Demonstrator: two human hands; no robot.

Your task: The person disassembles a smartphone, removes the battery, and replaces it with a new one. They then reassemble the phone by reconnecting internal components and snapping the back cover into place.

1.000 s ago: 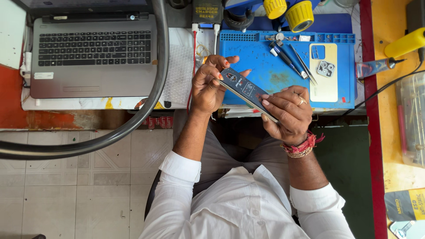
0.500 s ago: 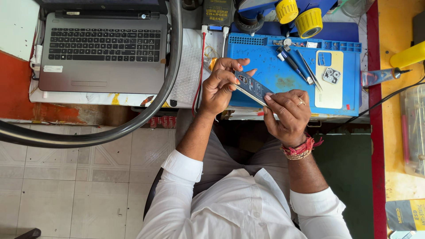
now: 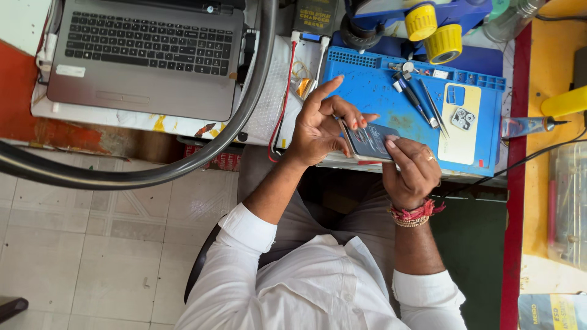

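- Our left hand (image 3: pixel 318 131) and right hand (image 3: pixel 411 174) both grip a dark phone (image 3: pixel 370 142), held just above the near edge of the blue mat (image 3: pixel 373 98).
- Left fingers (image 3: pixel 348 113) curl onto the phone's left end; the index finger sticks out straight, free.
- Right fingers wrap the phone's right end, thumb on top. Red thread band (image 3: pixel 414 214) on that wrist.
- Phone is tilted, off the surface.
- On the mat: a yellow back cover (image 3: pixel 460 137) with a camera module (image 3: pixel 463 118) on it, tweezers (image 3: pixel 435 110) and a dark tool (image 3: pixel 416 101) beside it.
- A laptop (image 3: pixel 143 55) sits open at the left; a thick black hose (image 3: pixel 202 153) arcs in front of it.
- Yellow knobs (image 3: pixel 434 33) above the mat, a red cable (image 3: pixel 282 98) left of it.
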